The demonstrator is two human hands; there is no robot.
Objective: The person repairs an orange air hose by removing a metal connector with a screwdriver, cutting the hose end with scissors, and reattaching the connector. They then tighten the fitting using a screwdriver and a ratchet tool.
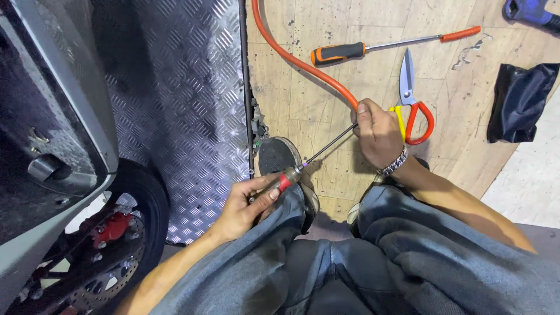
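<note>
— What have you got in each hand?

— My left hand, at lower centre of the frame, has its fingers closed around the red handle of a thin screwdriver. The dark shaft runs up and to the right, and my right hand is curled around its tip right where the end of the orange hose meets my fist. I cannot tell whether the tip is actually inside the hose; my fingers hide it.

— What lies around you?

— On the wooden floor, a bigger orange-and-black screwdriver at the top of the frame, well apart from my hands. Red-and-yellow scissors lie just beside my right hand, touching or nearly so. A black bag sits at the right edge, and a scooter wheel with a red brake caliper at lower left, next to the checker-plate ramp.

— What could go wrong?

— As I judge it, the tip points straight into my right palm. If the left hand pushes too hard or the hose slips, the point could jab me. The scissor blades so close to my knuckles are another hazard if I jerk sideways.
</note>
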